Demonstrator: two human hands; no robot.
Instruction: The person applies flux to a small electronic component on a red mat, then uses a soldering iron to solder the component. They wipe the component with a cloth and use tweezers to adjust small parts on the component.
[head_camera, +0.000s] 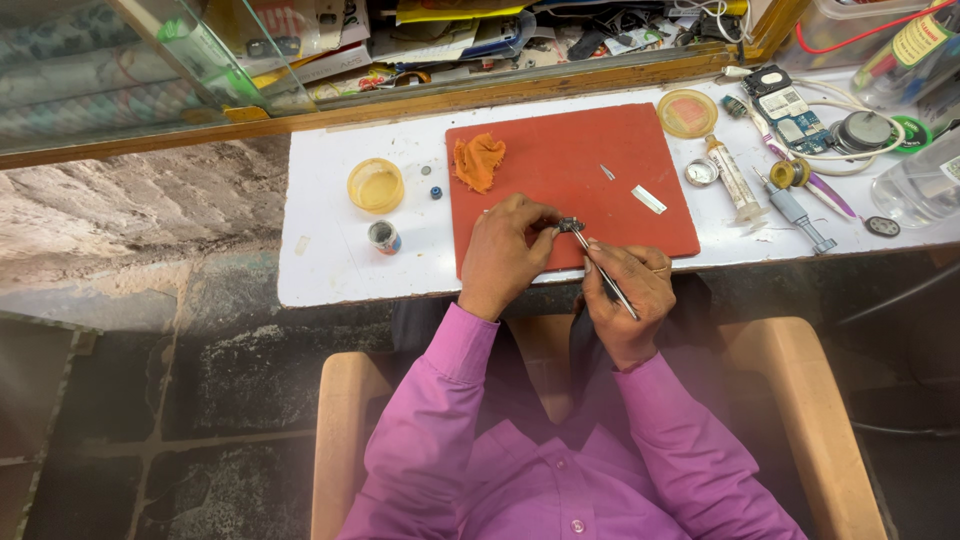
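Near the red mat's (560, 160) front edge, left hand (505, 255) pinching a small dark part (570, 225), right hand (625, 295) gripping tweezers (600, 268).

head view | worn on head, above seated wearer | facing steeply down and forward | close over flat red rubber work mat (590, 170) on white worktop (330, 250) | no second view

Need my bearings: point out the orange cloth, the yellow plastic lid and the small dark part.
orange cloth (478, 161), head view, middle
yellow plastic lid (376, 185), head view, centre
small dark part (570, 225), head view, top
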